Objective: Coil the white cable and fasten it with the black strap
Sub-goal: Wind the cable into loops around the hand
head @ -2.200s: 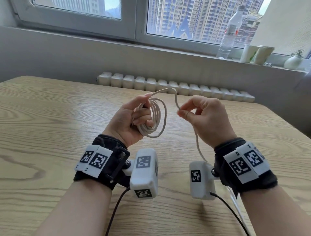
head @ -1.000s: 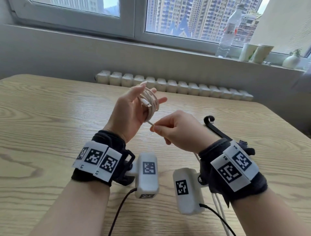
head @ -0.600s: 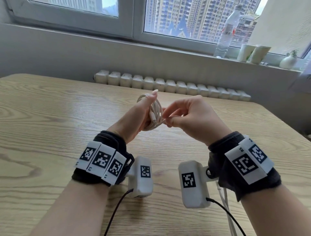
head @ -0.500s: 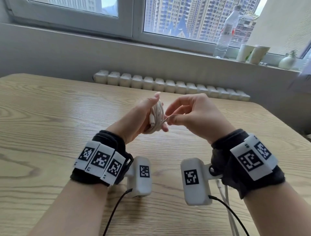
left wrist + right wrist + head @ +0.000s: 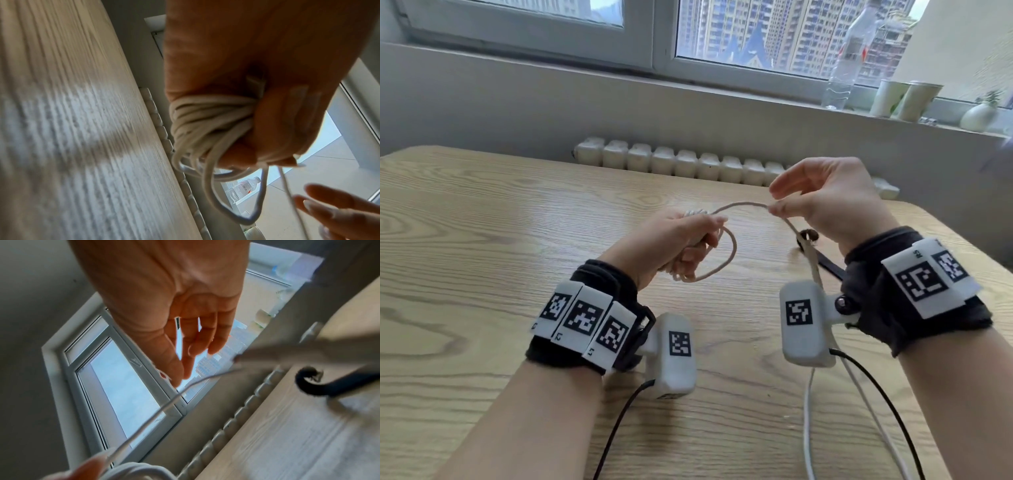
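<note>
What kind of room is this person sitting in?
Probably a room in a high-rise flat or office. A wooden table stands by a window looking onto tower blocks, with a radiator below the sill and a water bottle, paper cups and a small vase on it.

Matt white cable (image 5: 726,260), seemingly braided; matt wood-grain table (image 5: 482,240).

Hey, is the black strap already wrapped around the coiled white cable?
No, the black strap lies on the light wooden table beyond the right hand, apart from the coiled white cable gripped in the left hand.
</note>
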`<state>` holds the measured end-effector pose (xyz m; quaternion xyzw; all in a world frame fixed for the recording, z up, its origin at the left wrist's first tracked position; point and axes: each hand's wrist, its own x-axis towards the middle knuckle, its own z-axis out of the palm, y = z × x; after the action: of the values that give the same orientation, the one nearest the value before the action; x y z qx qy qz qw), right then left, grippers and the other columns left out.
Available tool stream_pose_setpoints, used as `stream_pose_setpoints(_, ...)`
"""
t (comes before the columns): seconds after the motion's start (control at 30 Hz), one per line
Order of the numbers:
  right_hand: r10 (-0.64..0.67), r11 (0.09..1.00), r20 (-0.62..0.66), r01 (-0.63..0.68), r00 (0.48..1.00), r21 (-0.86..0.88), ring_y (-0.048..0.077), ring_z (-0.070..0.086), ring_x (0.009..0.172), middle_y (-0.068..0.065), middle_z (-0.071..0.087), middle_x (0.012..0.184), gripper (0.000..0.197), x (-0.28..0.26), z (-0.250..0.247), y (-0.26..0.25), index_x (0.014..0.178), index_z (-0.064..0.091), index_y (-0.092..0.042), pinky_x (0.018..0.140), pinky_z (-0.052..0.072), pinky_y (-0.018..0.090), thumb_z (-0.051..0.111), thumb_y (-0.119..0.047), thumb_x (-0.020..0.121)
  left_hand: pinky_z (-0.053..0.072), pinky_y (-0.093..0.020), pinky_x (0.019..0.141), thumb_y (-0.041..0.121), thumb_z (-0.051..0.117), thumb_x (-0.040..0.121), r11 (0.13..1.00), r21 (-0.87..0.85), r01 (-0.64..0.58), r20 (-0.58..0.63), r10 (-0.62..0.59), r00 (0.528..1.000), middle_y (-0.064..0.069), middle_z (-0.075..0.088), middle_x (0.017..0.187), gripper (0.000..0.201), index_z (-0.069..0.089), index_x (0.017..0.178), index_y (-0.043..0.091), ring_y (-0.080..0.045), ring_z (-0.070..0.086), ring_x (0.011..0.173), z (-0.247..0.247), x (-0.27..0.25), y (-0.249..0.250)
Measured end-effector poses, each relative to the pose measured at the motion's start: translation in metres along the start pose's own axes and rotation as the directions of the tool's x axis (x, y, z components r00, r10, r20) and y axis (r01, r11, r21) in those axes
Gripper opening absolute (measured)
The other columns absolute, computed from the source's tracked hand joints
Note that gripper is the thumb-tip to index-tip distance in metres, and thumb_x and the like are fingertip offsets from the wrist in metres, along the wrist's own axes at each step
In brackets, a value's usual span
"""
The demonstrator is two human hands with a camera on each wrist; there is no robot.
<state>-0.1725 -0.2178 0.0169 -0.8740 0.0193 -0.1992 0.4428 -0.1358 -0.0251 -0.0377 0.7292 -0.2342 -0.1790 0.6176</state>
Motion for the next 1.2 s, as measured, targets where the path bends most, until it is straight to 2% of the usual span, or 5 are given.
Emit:
stream_pose_setpoints(0.23,0.035,0.993,0.024,-0.038,0.999,0.111,0.004,0.059,0.053,0.000,0.072,0.081,0.013,-0.007,0.002,0.002,0.085,0.072,-0.012,0.052,0.050,0.016,0.071,0.000,0.079,0.028,-0.024,0.045,0.028,0.047,0.094,0.997,-0.074,-0.002,-0.021,0.001,1.000,0.006,0.033,0.043,0.032,0.047,0.067,0.012,-0.010,0.028,0.038,0.000,0.000,0.001)
stream_pose_setpoints(0.53,-0.026,0.975,0.263,-0.033,0.965,0.218,0.020,0.072,0.084,0.007,0.074,0.096,0.021,-0.013,0.033,0.018,0.095,0.070,-0.019,0.079,0.059,0.033,0.067,-0.002,0.084,0.027,-0.027,0.048,0.023,0.037,0.095,0.971,-0.237,0.011,0.147,0.025,0.989,0.009,0.028,0.039,0.033,0.044,0.064,0.013,-0.007,0.022,0.033,0.001,0.000,0.000)
stream_pose_setpoints(0.77,0.032,0.932,0.272,-0.127,0.962,0.340,0.023,0.073,0.081,0.012,0.073,0.101,0.020,-0.012,0.040,0.031,0.108,0.067,-0.011,0.075,0.060,0.031,0.055,-0.008,0.093,0.045,-0.019,0.055,0.022,0.041,0.088,0.714,-0.700,-0.002,0.184,0.183,0.966,0.010,0.043,0.042,0.016,0.048,0.077,0.012,-0.002,0.039,0.035,-0.005,-0.002,0.005)
stream_pose_setpoints(1.0,0.039,0.970,0.479,-0.147,0.877,0.192,0.018,0.071,0.088,0.006,0.068,0.104,0.040,-0.023,0.054,0.027,0.131,0.052,-0.011,0.080,0.058,0.030,0.055,-0.003,0.092,0.052,-0.029,0.085,0.020,0.052,0.086,0.422,-0.891,-0.170,-0.058,0.264,0.963,-0.008,0.068,0.108,0.039,0.046,0.121,0.004,-0.018,0.067,0.089,-0.005,-0.004,0.007)
stream_pose_setpoints(1.2,0.055,0.977,0.563,-0.162,0.825,0.142,0.019,0.073,0.077,0.008,0.066,0.094,0.050,-0.035,0.063,0.020,0.136,0.049,-0.019,0.070,0.059,0.029,0.057,-0.001,0.090,0.038,-0.042,0.107,0.026,0.049,0.087,0.465,-0.852,-0.240,-0.147,0.228,0.962,-0.018,0.055,0.134,0.057,0.037,0.135,-0.004,-0.033,0.056,0.120,-0.005,-0.003,0.008)
